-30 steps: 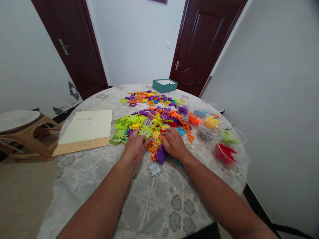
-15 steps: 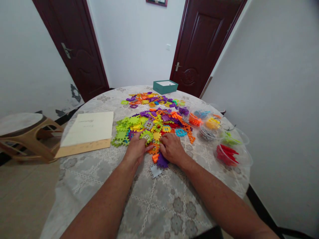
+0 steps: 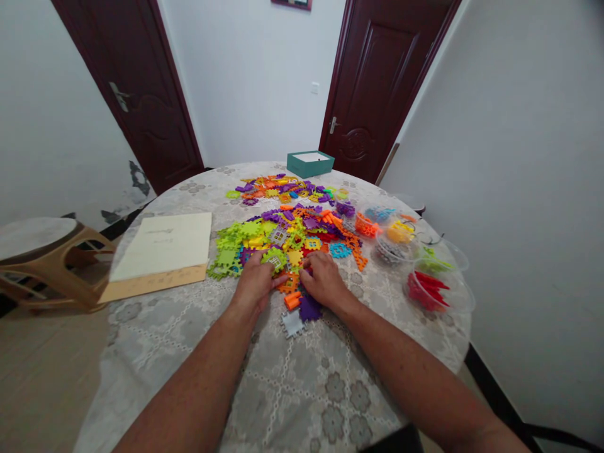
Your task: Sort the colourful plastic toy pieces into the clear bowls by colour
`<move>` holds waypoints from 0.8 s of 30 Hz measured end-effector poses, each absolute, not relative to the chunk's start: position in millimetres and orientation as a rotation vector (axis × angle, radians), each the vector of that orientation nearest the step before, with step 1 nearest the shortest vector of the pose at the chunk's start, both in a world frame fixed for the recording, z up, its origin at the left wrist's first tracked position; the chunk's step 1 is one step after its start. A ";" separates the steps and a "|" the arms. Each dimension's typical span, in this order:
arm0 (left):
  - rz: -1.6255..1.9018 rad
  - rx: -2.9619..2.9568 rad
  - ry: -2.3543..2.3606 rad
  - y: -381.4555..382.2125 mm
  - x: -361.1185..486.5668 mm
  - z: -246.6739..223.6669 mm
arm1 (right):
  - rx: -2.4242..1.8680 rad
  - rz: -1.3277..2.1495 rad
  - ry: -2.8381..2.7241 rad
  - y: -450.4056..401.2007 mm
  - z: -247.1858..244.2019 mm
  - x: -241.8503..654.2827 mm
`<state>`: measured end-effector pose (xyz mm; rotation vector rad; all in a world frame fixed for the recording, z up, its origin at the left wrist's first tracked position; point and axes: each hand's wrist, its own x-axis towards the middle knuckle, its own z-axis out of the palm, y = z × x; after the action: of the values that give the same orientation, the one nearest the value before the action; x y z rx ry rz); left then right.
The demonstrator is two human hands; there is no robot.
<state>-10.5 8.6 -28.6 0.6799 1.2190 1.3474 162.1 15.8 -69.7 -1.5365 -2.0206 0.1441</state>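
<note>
Lime window tile (image 3: 274, 259) is touched by the left hand (image 3: 255, 280); thumb is set apart from the fingers, thumb tip is pointed at the orange window tile (image 3: 289, 284). Whether anything is gripped there cannot be told. Right hand (image 3: 323, 277) is laid on the near edge of the main pile (image 3: 236, 234), fingers curled and bunched; whether a piece is held under them cannot be told, fingertips being partly hidden.

Lime tile is seen tilted, toothed along its edges, with a pale window grid in the middle. Orange tile is likewise grid-windowed, placed low between the hands. Plain yellow tile (image 3: 295, 258) is seen just beyond it. Below the hands, a purple toothed tile (image 3: 310, 309) is seen near the right wrist, with an orange tubular piece (image 3: 292, 301) beside it and a flat grey tile (image 3: 292, 324) nearest the body.

Main pile is mixed: lime massed at left, purple, yellow and red in the middle, orange strips at right, blue window tile (image 3: 340, 250) at the edge. Farther back, a second pile (image 3: 283, 187) is spread before a green box (image 3: 309, 165). Clear tubs, colour-sorted, are lined up at right, red pieces (image 3: 427, 291) in the nearest. Pale board (image 3: 160, 245) is laid at left on the patterned tablecloth (image 3: 283, 390).
</note>
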 end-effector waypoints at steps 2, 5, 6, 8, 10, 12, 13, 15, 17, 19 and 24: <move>1.350 0.677 1.205 8.3 -10.6 -28.4 | -1.503 0.167 -2.029 17.8 -70.9 163.1; 1.368 0.677 1.198 8.3 -10.8 -30.1 | -1.494 0.165 -2.053 18.2 -70.6 166.2; 1.372 0.677 1.197 8.3 -10.8 -30.8 | -1.497 0.159 -2.062 17.7 -70.1 167.2; 1.365 0.675 1.195 8.3 -10.9 -32.0 | -1.499 0.159 -2.080 16.4 -68.8 168.8; 1.350 0.679 1.196 7.9 -10.9 -32.2 | -1.492 0.166 -2.096 15.5 -66.9 170.0; 1.341 0.693 1.199 7.2 -10.9 -31.5 | -1.509 0.155 -2.094 15.4 -65.0 170.9; 1.342 0.701 1.200 6.8 -10.9 -30.9 | -1.525 0.150 -2.092 15.7 -64.2 171.5; 1.337 0.711 1.196 6.1 -10.8 -29.8 | -1.558 0.140 -2.090 16.5 -63.1 172.6; 1.332 0.715 1.191 6.0 -10.7 -29.1 | -1.573 0.125 -2.092 17.0 -62.9 173.3; 1.332 0.713 1.192 6.3 -10.6 -29.3 | -1.578 0.101 -2.091 16.8 -63.3 172.9; 1.336 0.732 1.202 7.3 -10.2 -31.6 | -1.628 0.072 -2.056 16.7 -66.3 165.9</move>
<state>-10.2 7.3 -31.6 0.7321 1.2021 1.3356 165.9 16.7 -66.3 -1.6276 -2.0562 0.0720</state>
